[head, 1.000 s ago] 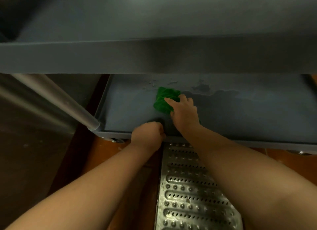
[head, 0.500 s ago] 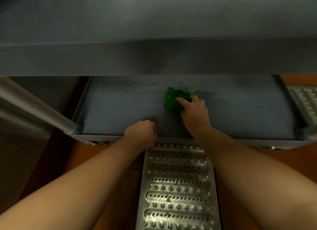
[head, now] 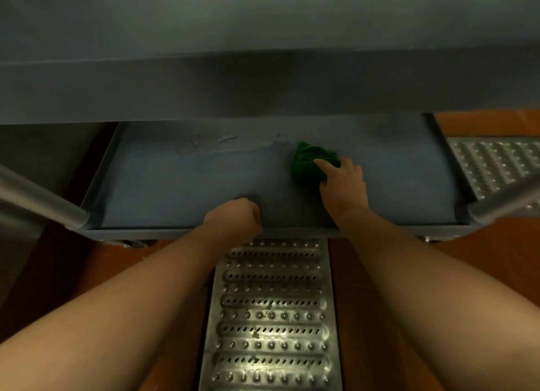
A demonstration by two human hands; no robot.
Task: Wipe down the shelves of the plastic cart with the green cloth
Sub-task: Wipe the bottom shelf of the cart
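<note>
The green cloth (head: 312, 165) is travelling right along the bottom shelf (head: 181, 186) of the plastic cart (head: 263, 87): a second ago it sat left of centre, now it lies bunched up right of the middle, towards the back. The right hand (head: 343, 183) drives it, fingers curled over the wad and pressing it flat to the plastic. A pale, patchy streak (head: 230, 145) remains along the back of the shelf, left of the cloth, so that strip likely needs another pass. The left hand (head: 233, 218) has not budged from the front lip, its grip balled into a fist; whether it clasps the edge, I cannot tell. By the look of it, the sweep has the right end of this shelf left to cover. Below, the metal floor grate (head: 271, 317) shines between the forearms.
</note>
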